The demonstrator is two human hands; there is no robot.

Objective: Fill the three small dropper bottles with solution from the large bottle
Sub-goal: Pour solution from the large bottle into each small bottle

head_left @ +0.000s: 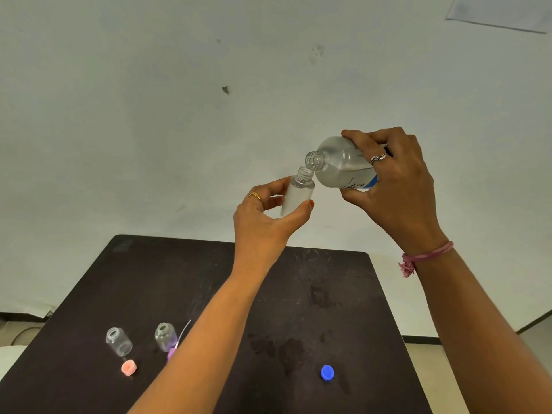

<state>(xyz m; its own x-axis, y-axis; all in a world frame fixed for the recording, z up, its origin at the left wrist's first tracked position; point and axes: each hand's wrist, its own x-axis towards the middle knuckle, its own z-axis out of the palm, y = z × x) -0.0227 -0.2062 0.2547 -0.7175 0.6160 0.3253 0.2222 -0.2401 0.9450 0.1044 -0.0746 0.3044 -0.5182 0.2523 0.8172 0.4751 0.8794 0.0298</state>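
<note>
My left hand [268,222] holds a small clear dropper bottle [297,194] up in the air, open mouth tilted toward the right. My right hand [394,177] grips the large clear bottle [340,164] with a blue label, tipped so its open neck touches the small bottle's mouth. Two more small open bottles [119,341] [165,336] stand uncapped on the dark table [328,309] at the lower left, apart from both hands.
A pink cap [129,368] lies in front of the left small bottle. A purple dropper cap [172,352] with a thin tube lies beside the second one, partly behind my left forearm. A blue cap [327,372] rests on the right. Wet stains mark the table's middle.
</note>
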